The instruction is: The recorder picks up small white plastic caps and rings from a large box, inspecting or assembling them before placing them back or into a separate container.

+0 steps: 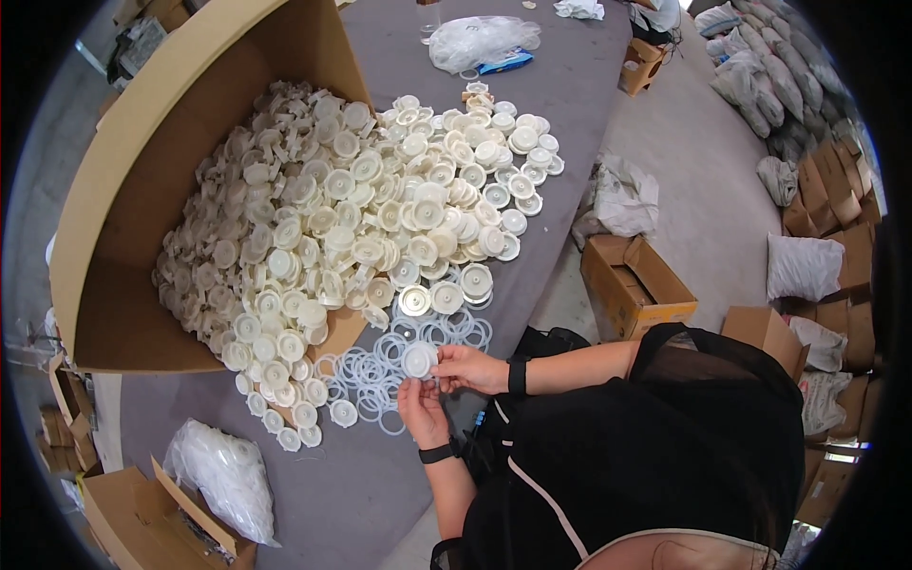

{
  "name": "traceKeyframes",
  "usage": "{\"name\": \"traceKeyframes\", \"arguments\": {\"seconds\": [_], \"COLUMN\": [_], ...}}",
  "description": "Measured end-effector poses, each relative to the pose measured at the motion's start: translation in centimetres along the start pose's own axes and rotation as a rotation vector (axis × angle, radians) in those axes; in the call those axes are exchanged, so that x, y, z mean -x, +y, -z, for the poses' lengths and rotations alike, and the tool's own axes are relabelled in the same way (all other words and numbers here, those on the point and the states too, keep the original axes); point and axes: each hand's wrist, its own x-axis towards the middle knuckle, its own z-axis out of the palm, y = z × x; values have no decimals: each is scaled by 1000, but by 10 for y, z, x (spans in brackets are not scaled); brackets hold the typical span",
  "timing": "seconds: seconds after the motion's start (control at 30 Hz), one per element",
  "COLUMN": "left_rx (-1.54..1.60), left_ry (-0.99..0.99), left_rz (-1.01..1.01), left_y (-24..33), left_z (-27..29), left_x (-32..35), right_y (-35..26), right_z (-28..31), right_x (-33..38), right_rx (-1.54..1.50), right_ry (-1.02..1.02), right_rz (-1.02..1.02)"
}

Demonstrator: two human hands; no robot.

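A round white plastic cap [419, 360] is held between both hands over the grey table [532, 85]. My left hand [423, 411] grips it from below with the fingertips. My right hand [469, 369] pinches its right edge. Just beyond the cap lie several clear plastic rings [380, 366] scattered on the table. A large heap of white caps [342, 218] spills out of a tipped cardboard box [142, 171] onto the table.
A clear bag of white parts [224, 472] and a small cardboard box [133, 518] sit at the lower left. Another clear bag [480, 40] lies at the table's far end. An open carton [635, 285], sacks and more boxes stand on the floor at right.
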Motion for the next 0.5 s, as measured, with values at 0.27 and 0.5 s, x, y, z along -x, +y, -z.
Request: {"name": "traceKeyframes", "arguments": {"seconds": [0.27, 0.5], "left_rx": [211, 29], "left_ry": [-62, -17], "left_rz": [241, 151], "left_y": [5, 15], "left_z": [-2, -26], "left_x": [-5, 2], "right_y": [-1, -9], "right_z": [-12, -11], "right_x": [5, 7], "right_rx": [-44, 35], "right_ry": [29, -73], "right_rz": [39, 17]}}
